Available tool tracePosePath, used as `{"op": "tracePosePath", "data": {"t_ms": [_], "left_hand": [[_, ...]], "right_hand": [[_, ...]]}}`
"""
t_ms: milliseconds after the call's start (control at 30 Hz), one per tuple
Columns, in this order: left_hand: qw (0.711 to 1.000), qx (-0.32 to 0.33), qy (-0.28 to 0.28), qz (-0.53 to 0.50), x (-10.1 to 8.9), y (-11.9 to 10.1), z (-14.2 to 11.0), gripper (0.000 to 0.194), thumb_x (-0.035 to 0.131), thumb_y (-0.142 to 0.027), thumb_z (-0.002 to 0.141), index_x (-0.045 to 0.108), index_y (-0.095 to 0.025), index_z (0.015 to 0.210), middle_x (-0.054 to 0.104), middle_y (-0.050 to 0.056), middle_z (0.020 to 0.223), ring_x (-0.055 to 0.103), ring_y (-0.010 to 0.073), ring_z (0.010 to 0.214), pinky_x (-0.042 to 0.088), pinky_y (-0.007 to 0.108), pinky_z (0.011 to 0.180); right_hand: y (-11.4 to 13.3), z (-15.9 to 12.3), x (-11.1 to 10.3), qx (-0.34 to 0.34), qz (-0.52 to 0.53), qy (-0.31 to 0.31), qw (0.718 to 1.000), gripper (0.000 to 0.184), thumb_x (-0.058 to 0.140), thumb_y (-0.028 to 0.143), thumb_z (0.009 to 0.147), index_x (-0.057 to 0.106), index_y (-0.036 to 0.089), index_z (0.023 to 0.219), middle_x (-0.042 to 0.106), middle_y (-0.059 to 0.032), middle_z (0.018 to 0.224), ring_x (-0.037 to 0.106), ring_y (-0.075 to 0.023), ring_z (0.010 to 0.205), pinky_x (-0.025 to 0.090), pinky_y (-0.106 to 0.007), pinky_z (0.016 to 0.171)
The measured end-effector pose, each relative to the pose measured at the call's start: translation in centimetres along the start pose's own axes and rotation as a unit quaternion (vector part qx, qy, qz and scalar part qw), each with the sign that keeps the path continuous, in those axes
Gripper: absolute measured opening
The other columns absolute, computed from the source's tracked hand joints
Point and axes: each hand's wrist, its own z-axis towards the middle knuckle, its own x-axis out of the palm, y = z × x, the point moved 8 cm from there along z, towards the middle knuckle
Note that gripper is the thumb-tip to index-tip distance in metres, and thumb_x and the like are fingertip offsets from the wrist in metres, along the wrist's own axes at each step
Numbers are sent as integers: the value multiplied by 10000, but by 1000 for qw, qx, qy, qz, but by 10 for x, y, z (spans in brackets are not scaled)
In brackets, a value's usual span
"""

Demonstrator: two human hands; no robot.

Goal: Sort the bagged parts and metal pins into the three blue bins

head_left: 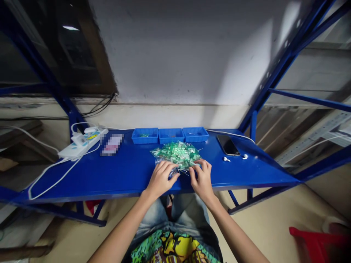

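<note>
A heap of small green parts in clear wrapping lies on the blue table, just in front of me. My left hand rests at the heap's near left edge, fingers curled and pinched on some of the green parts. My right hand is at the near right edge, its fingers also bent and pinching into the pile. What sits between the fingertips is too small to make out.
Three blue trays line the table's back edge. A phone and two white earbuds lie to the right. A white power strip with cables and a blurred pink item sit left. A red object stands on the floor.
</note>
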Motion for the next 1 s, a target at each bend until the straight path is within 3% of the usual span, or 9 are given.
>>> {"op": "tracePosePath", "data": {"t_ms": [100,200,367,533,633,733,833,900,1000], "left_hand": [[1000,6,-11,-6,0,-15,2,175,481,-279,886,597,-201,992,639,54,953,540,203,929,413,349,835],[999,-11,-30,2,-8,-15,2,175,437,-253,908,603,-198,912,641,46,900,537,194,888,402,342,821],[998,-47,-26,-11,-16,0,-1,209,404,-256,921,584,-193,834,622,42,839,535,186,850,396,334,810],[996,-47,16,-75,-8,11,4,249,380,-266,929,560,-193,774,604,31,760,545,167,778,412,306,768],[994,-66,38,-83,-10,33,14,235,384,-306,926,579,-207,838,625,29,819,569,165,806,422,295,790],[987,-158,20,-28,-21,81,29,265,379,-375,915,568,-224,1023,626,50,973,589,184,893,439,292,796],[960,-263,40,90,-25,132,40,410,420,-474,865,525,-209,1160,579,100,1117,563,257,1011,445,337,793],[944,-286,95,135,-17,154,45,462,463,-500,826,526,-209,1180,548,119,1174,525,306,1071,443,368,787],[940,-280,159,114,-2,172,50,311,520,-411,804,583,-238,1054,571,88,1140,527,299,1068,438,360,783]], "right_hand": [[13,8,2,4,45,0,999,181,422,219,899,536,189,762,518,-85,972,448,-230,1006,371,-437,886],[22,12,5,10,86,18,996,182,413,235,904,534,193,774,525,-76,941,476,-216,961,389,-405,859],[33,12,12,-47,119,105,986,134,458,247,884,530,191,981,548,-73,941,513,-201,907,424,-350,812],[39,22,14,-88,85,119,985,100,466,221,863,563,201,877,551,-71,905,525,-202,866,435,-344,765],[37,42,15,-112,94,113,983,83,479,214,836,561,206,828,554,-69,896,531,-207,849,439,-351,743],[10,82,2,-75,81,16,994,79,480,212,824,546,210,781,553,-68,880,532,-211,843,441,-364,749],[-41,121,-13,12,-8,-108,994,101,472,248,831,548,202,785,549,-74,856,521,-223,853,424,-385,792],[-74,141,-5,70,-92,-82,990,141,490,288,826,573,179,856,571,-100,873,515,-248,863,410,-402,787],[-106,152,17,119,-162,29,979,272,538,367,807,591,150,963,608,-132,887,528,-275,863,400,-412,760]]}}
